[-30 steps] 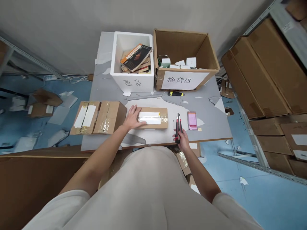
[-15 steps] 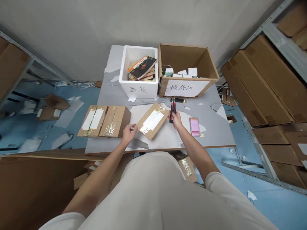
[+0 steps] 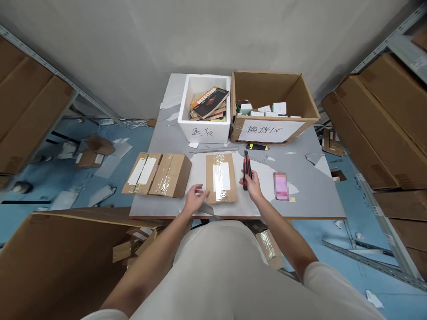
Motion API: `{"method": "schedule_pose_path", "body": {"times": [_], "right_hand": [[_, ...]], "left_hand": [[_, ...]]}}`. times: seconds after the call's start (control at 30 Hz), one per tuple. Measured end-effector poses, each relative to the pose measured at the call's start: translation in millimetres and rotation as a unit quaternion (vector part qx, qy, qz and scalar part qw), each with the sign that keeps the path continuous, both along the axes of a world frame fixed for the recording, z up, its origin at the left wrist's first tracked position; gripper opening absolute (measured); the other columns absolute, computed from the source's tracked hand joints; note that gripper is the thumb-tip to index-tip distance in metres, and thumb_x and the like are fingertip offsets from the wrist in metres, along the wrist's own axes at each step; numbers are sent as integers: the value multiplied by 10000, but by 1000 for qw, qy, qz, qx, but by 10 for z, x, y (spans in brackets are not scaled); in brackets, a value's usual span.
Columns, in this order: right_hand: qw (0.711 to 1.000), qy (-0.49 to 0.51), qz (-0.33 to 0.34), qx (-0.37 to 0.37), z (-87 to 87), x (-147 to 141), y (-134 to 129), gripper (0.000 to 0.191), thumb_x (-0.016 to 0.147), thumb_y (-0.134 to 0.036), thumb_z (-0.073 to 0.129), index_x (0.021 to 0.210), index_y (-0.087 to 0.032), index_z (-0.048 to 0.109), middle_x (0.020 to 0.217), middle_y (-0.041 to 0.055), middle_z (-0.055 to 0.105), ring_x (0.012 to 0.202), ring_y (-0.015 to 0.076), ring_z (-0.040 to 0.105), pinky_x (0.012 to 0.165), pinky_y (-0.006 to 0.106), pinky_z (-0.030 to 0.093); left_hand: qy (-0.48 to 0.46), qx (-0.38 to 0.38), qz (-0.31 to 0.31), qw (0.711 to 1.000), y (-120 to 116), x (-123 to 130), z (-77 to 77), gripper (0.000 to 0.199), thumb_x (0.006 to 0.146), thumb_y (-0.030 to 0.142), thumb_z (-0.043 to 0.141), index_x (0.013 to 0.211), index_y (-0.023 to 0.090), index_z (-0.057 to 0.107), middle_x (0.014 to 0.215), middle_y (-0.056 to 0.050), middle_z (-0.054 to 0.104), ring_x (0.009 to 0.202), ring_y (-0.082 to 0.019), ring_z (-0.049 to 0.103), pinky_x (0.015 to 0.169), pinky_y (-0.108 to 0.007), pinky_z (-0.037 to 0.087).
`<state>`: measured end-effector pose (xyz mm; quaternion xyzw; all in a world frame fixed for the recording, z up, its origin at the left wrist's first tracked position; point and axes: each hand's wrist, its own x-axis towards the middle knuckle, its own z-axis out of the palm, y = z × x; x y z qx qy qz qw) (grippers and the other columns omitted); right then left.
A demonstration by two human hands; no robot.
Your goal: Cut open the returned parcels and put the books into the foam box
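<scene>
A taped cardboard box [image 3: 209, 178] with a white label lies squarely on the white paper at the table's middle. Beside its left edge is my left hand [image 3: 195, 198], fingers apart, fingertips at or just off the cardboard. My right hand [image 3: 252, 184] is wrapped round a red and black utility knife [image 3: 247, 171], held upright to the right of the box. The tip of the knife points away from me. Left of the box stand two more taped cartons, a brown carton [image 3: 168, 173] and a labelled carton [image 3: 142, 174].
At the back of the table [image 3: 310, 195] stand a white foam box [image 3: 203, 131] of books and a large carton [image 3: 275, 131] of small white boxes. A yellow and black cutter [image 3: 257, 146] lies before them. A pink-screened phone [image 3: 280, 186] is at right. Shelves flank the table.
The box has gone from tilted and held at both ends to lying straight on the table. My left hand has opened beside it. The knife stays in my right hand; the view has shifted.
</scene>
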<state>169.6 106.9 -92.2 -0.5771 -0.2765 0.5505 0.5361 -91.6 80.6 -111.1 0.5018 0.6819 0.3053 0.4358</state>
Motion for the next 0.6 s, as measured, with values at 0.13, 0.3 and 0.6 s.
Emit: {"method": "schedule_pose_path", "body": {"times": [0.13,0.3,0.6], "right_hand": [[997,40,3,-65,-2,-15,-801,392,729,-478,688,1017,-239,574,1187,78,630,626,109,586,499,273,488],[978,172,-36,-113,-92,-303,-1262,433,726,-538,696,1071,-329,538,1359,39,528,928,224,669,596,344,565],[997,51,-55,-35,-183,-92,-610,467,740,-558,640,1073,-258,511,954,44,660,771,177,640,659,331,535]], "left_hand": [[78,74,-80,991,747,-22,99,570,785,429,575,1273,141,516,1316,-185,528,1105,-272,595,843,-416,526],[95,70,-173,978,1435,119,101,529,801,332,553,1298,158,506,1371,-159,517,1246,-286,507,949,-434,480],[65,44,-22,997,991,-81,31,411,780,386,582,1118,156,556,1124,-128,646,924,-212,650,837,-376,523]]}}
